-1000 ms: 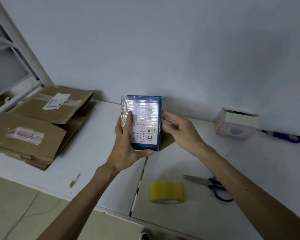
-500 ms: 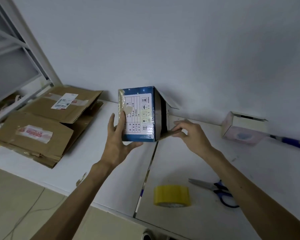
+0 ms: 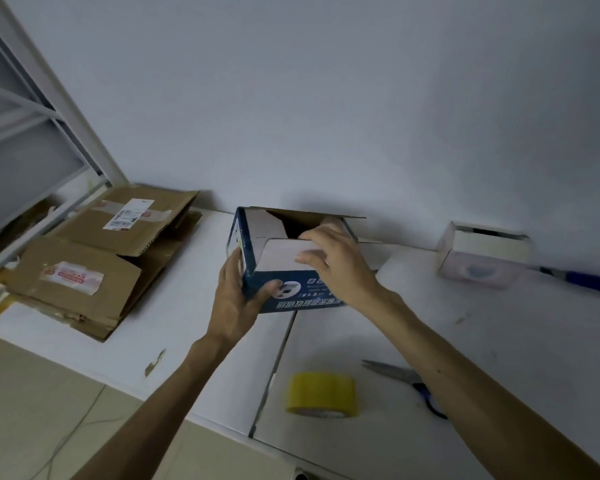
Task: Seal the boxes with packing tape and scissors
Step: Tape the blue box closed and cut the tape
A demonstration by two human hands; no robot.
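A dark blue box [image 3: 302,296] with white inner flaps stands on the white table [image 3: 499,341] near the wall, its top open. My left hand [image 3: 236,299] grips its near left corner, thumb on the front face. My right hand [image 3: 336,265] lies on the near top flap, fingers pressing it down over the opening. A yellow tape roll [image 3: 321,394] rests on the table's near part. Blue-handled scissors [image 3: 406,379] lie just right of the roll, partly hidden by my right forearm.
Flattened brown cardboard boxes [image 3: 94,258] with labels are piled at the table's left end. A small pale box [image 3: 482,254] sits at the right by the wall, with a blue-handled tool [image 3: 589,282] beside it. A grey metal frame [image 3: 49,88] rises at the left.
The box was held up with its taped face toward me; it has been turned and set on the table, open top up. My right hand moved from its side flap onto the near top flap.
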